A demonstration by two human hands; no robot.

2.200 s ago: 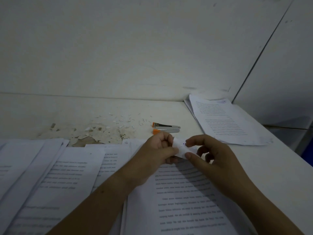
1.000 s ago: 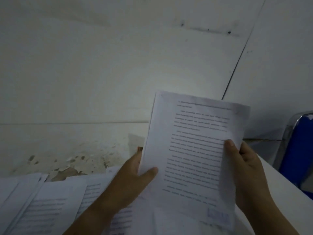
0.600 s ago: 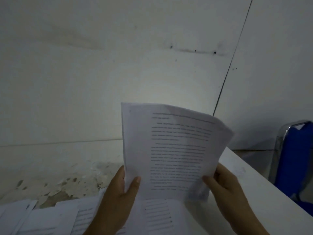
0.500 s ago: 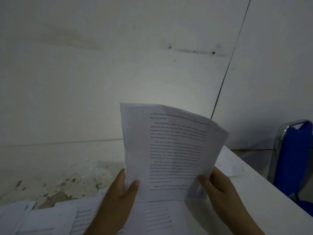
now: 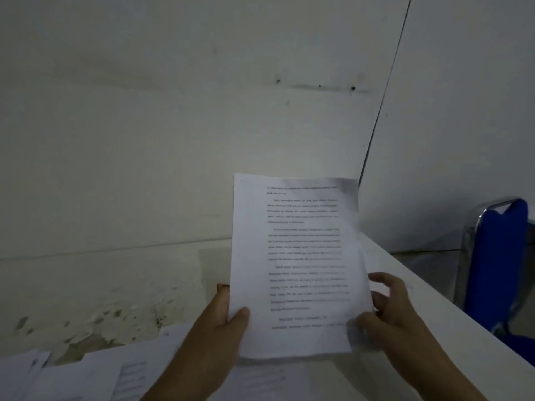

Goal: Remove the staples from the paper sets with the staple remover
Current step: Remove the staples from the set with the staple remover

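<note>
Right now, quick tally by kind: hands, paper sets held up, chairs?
Hands: 2 (left hand, right hand)
Paper set held up: 1
Blue chair: 1
Total: 4. Loose papers on the table overlap; not counted.

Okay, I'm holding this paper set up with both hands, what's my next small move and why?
Probably lower the paper set flat onto the table. Both the left hand and right hand grip its lower corners, holding it upright, so neither is free for a tool, and no staple shows clearly at its top corners.
</note>
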